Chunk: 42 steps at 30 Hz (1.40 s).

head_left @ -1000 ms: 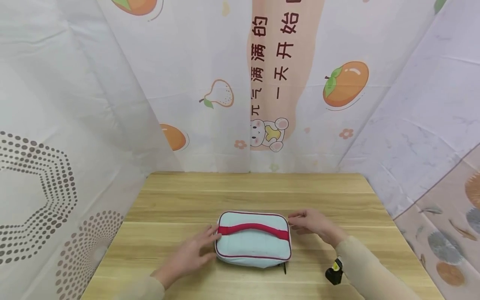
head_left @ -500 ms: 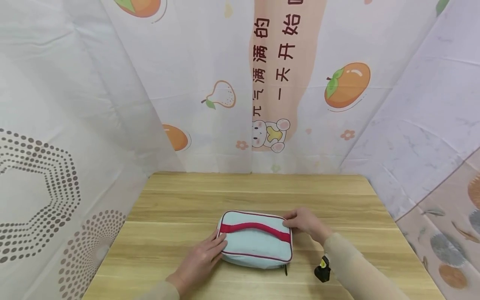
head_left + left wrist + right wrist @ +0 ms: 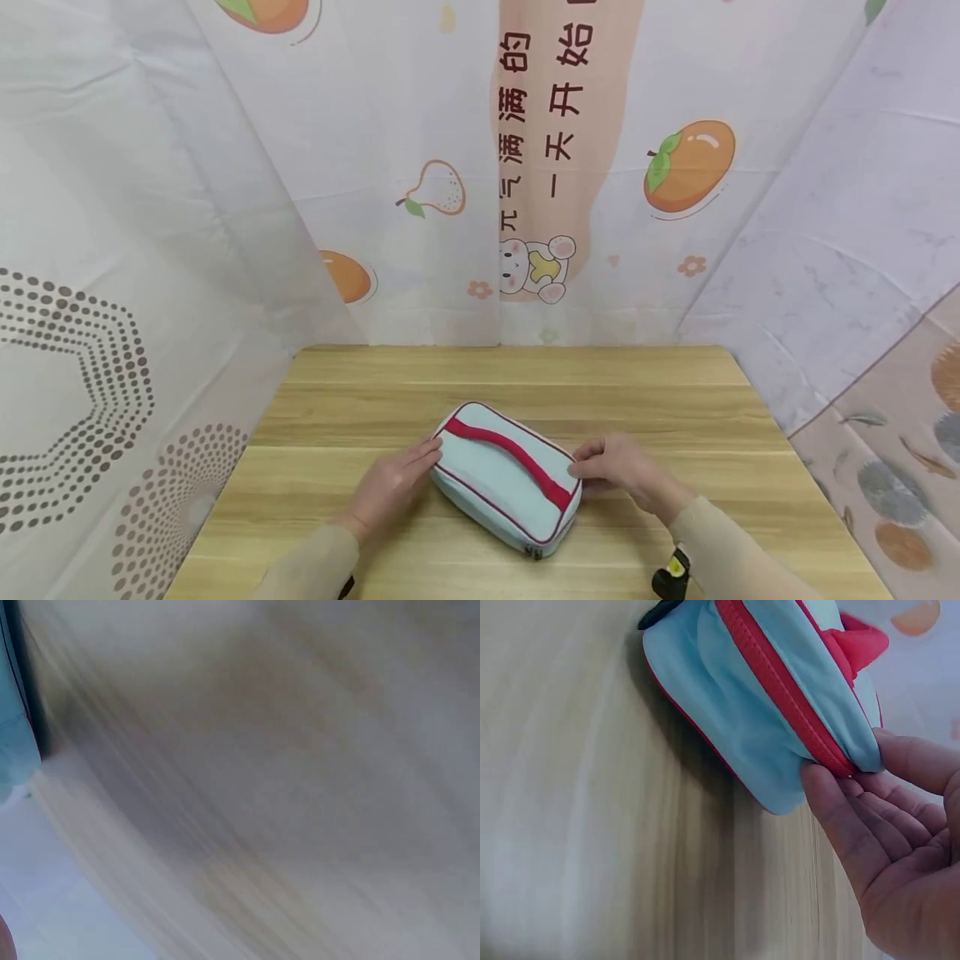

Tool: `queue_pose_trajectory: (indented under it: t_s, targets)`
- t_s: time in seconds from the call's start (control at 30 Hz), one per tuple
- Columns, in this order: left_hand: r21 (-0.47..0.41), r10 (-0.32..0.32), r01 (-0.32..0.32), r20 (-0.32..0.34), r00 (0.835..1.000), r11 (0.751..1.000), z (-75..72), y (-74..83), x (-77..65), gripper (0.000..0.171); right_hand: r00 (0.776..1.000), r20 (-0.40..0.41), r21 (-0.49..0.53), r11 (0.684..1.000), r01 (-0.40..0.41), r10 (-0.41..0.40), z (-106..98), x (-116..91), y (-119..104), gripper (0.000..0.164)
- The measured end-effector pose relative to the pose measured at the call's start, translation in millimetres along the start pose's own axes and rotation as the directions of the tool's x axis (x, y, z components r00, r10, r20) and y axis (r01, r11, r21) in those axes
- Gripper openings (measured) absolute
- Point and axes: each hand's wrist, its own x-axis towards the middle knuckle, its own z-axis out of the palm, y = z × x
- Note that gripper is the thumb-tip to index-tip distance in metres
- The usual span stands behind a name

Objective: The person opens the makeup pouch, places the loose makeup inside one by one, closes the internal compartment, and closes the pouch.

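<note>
A light blue zippered pouch (image 3: 491, 483) with dark red piping and a red carry strap (image 3: 517, 454) sits at a slant on the table. My left hand (image 3: 393, 487) touches its left end with extended fingers. At the pouch's right end, my right hand (image 3: 626, 471) pinches a corner, thumb on the top panel. The right wrist view shows the thumb and fingers of that hand (image 3: 900, 825) closed on the corner beside the red zipper (image 3: 780, 682). Only an edge of the pouch (image 3: 13, 712) enters the left wrist view, where most of the left hand is out of frame.
The wooden table (image 3: 360, 375) ends at a printed curtain (image 3: 420, 275) behind, with hanging cloth on the left (image 3: 187, 250) and right (image 3: 810, 275). A black device with a yellow mark (image 3: 672, 575) is at the right wrist.
Both hands have come onto the pouch, the right now pinching its corner. The pouch has turned clockwise, its left end moving away and its right end nearer.
</note>
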Motion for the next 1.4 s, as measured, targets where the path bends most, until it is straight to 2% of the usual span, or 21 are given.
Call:
queue_pose_trajectory:
  t_s: [0.1, 0.23, 0.3, 0.37, 0.4, 0.5, 0.63, 0.7, 0.8, 0.93, 0.97, 1.03, 1.07, 1.1, 1.17, 1.23, 1.27, 1.3, 1.4]
  targets:
    - [0.012, -0.017, 0.017, 0.021, 1.000, 1.000, 3.4, -7.5, 4.3, 0.018, 0.999, 0.035, 0.034, 0.999, -0.015, 0.014, 6.3, -7.4, -0.3, 0.024]
    - [0.006, -0.055, 0.055, 0.081, 0.995, 0.998, 8.2, -14.5, 10.1, 0.045, 0.995, 0.096, 0.073, 0.997, -0.031, 0.024, 18.3, -15.9, 1.2, 0.023]
    - [0.004, -0.070, 0.070, 0.113, 0.991, 0.998, 10.3, -16.8, 12.5, 0.042, 0.992, 0.124, 0.098, 0.994, -0.037, 0.024, 25.3, -18.2, 3.6, 0.022]
    - [0.008, -0.083, 0.083, 0.139, 0.987, 0.997, 11.9, -18.3, 14.8, 0.026, 0.988, 0.153, 0.121, 0.992, -0.038, 0.019, 31.7, -19.2, 7.1, 0.021]
    - [0.010, -0.086, 0.085, 0.148, 0.985, 0.996, 12.8, -18.9, 15.8, 0.025, 0.987, 0.163, 0.128, 0.991, -0.036, 0.015, 34.6, -19.5, 9.1, 0.021]
    - [0.030, -0.078, 0.074, 0.166, 0.983, 0.997, 14.3, -19.6, 18.5, 0.043, 0.983, 0.185, 0.134, 0.990, -0.032, 0.007, 40.4, -19.6, 13.9, 0.021]
    - [0.010, -0.086, 0.085, 0.185, 0.979, 0.996, 16.2, -18.6, 20.0, 0.025, 0.976, 0.217, 0.111, 0.993, -0.027, 0.003, 41.7, -19.5, 15.9, 0.020]
    - [-0.024, -0.120, 0.127, 0.211, 0.970, 0.992, 15.1, -17.0, 19.4, 0.037, 0.972, 0.235, 0.081, 0.997, -0.017, -0.002, 39.4, -19.0, 15.1, 0.019]
    - [-0.068, -0.221, 0.256, 0.324, 0.920, 0.964, 5.9, -10.5, 19.9, 0.041, 0.968, 0.251, 0.022, 1.000, 0.002, -0.007, 31.6, -15.7, 11.9, 0.019]
    - [-0.072, -0.322, 0.399, 0.470, 0.822, 0.914, -12.5, 1.7, 18.9, 0.035, 0.976, 0.220, -0.052, 0.998, 0.023, -0.011, 15.0, -5.5, 2.8, 0.024]
    - [-0.094, -0.338, 0.430, 0.480, 0.810, 0.898, -16.5, 4.5, 17.9, 0.034, 0.979, 0.203, -0.064, 0.998, 0.026, -0.012, 11.4, -2.6, -0.6, 0.025]
    - [-0.146, -0.390, 0.523, 0.507, 0.768, 0.840, -24.1, 10.4, 15.5, 0.034, 0.985, 0.171, -0.086, 0.996, 0.034, -0.019, 5.1, 4.3, -8.3, 0.030]
    - [-0.179, -0.421, 0.577, 0.520, 0.743, 0.797, -27.7, 13.4, 14.6, 0.033, 0.987, 0.159, -0.085, 0.996, 0.041, -0.028, 3.0, 7.7, -12.1, 0.032]
    - [-0.213, -0.453, 0.635, 0.538, 0.711, 0.743, -31.1, 16.3, 13.6, 0.033, 0.988, 0.148, -0.091, 0.995, 0.048, -0.034, 1.2, 11.1, -15.9, 0.034]
    - [-0.272, -0.513, 0.743, 0.578, 0.634, 0.612, -37.1, 22.7, 11.8, 0.032, 0.991, 0.130, -0.096, 0.994, 0.057, -0.044, -0.6, 18.3, -22.5, 0.039]
    - [-0.303, -0.544, 0.814, 0.622, 0.563, 0.496, -41.8, 28.7, 10.2, 0.033, 0.991, 0.125, -0.101, 0.993, 0.068, -0.055, -0.9, 24.7, -28.0, 0.043]
    - [-0.325, -0.547, 0.844, 0.651, 0.527, 0.427, -43.5, 31.5, 9.7, 0.034, 0.991, 0.125, -0.100, 0.993, 0.068, -0.056, -0.5, 27.5, -30.4, 0.044]
    - [-0.338, -0.546, 0.866, 0.675, 0.497, 0.369, -44.7, 34.2, 9.2, 0.035, 0.991, 0.125, -0.105, 0.992, 0.068, -0.055, 0.2, 30.2, -32.4, 0.046]
    - [-0.386, -0.531, 0.910, 0.745, 0.405, 0.153, -46.1, 41.6, 6.5, 0.037, 0.991, 0.128, -0.113, 0.992, 0.064, -0.049, 4.7, 39.0, -37.8, 0.050]
